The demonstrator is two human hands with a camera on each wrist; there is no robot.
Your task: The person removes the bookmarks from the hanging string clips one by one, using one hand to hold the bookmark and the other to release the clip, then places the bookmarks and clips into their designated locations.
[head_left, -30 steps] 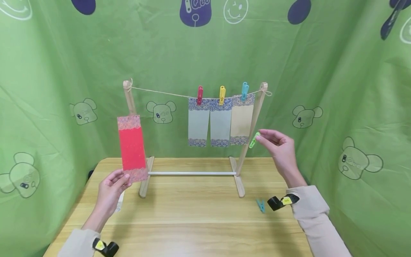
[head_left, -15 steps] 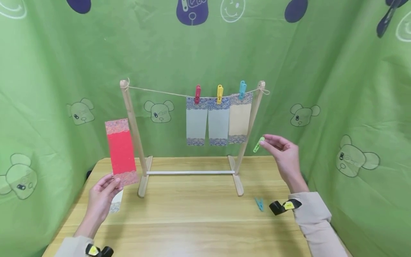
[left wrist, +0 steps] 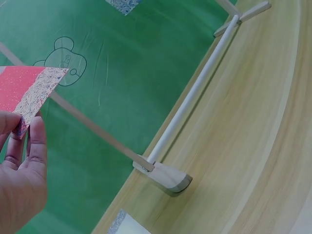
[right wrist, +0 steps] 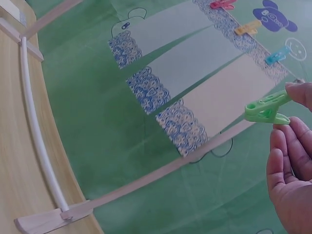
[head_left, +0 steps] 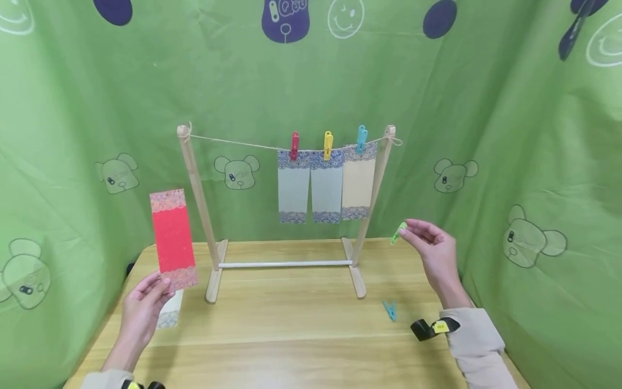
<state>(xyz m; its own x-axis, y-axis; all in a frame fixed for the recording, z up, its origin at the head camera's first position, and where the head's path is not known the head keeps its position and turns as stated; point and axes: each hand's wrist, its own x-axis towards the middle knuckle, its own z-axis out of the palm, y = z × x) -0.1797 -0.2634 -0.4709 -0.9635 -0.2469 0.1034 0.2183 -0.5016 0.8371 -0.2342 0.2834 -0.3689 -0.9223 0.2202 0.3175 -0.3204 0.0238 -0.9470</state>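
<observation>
My left hand [head_left: 142,309] pinches a red paper card [head_left: 173,237] with patterned bands by its lower end, left of the wooden rack. On the other side, my right hand [head_left: 435,251] holds a green clothespin [head_left: 398,233] between thumb and fingers; the right wrist view shows the green clothespin [right wrist: 267,108] by its handles. Three cards hang from the string [head_left: 233,142]: two pale blue cards [head_left: 293,186] [head_left: 326,186] and a cream card [head_left: 358,182]. A red clothespin [head_left: 294,146], a yellow clothespin [head_left: 328,145] and a blue clothespin [head_left: 362,139] clip them.
A white card [head_left: 170,310] with a patterned end lies on the table [head_left: 282,346], partly behind the left hand. An opened-out blue clothespin [head_left: 390,310] lies at right. The rack's posts [head_left: 198,197] stand on wooden feet joined by a white rod [head_left: 284,264]. Green curtains enclose the table.
My left hand has carried the red card left and down, away from the rack's left post. My right hand has moved right and down with the green clothespin, away from the right post.
</observation>
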